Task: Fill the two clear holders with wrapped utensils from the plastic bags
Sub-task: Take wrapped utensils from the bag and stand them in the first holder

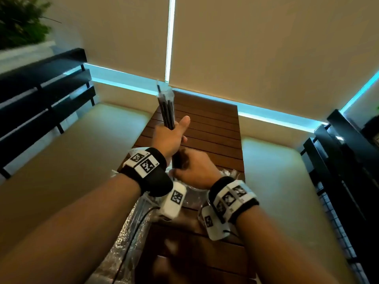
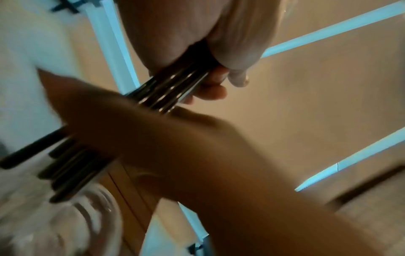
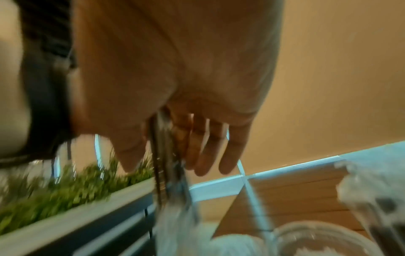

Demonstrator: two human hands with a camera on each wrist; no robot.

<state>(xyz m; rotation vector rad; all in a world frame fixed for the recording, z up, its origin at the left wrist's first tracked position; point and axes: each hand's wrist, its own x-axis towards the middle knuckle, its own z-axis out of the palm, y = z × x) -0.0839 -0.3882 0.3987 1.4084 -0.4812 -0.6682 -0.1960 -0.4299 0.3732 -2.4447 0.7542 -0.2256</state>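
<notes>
A bundle of black utensils in clear wrappers [image 1: 167, 107] stands nearly upright above the slatted wooden table [image 1: 215, 124]. My left hand [image 1: 172, 136] grips the bundle round its middle, thumb raised. My right hand [image 1: 194, 169] holds the bundle's lower end just below the left hand. In the left wrist view the left hand's fingers [image 2: 214, 81] curl round the utensils [image 2: 175, 86], and the right hand [image 2: 153, 131] crosses in front. A clear holder [image 3: 317, 237] sits below the right hand [image 3: 175, 147]; a second holder [image 3: 372, 199] with wrapped utensils stands to its right. Both holders are mostly hidden in the head view.
A crinkled plastic bag [image 1: 127, 232] lies on the table's near left under my left forearm. Cream cushions [image 1: 71, 160] flank the table on both sides, backed by black slatted frames [image 1: 41, 89]. A green plant [image 1: 20, 21] sits at the far left.
</notes>
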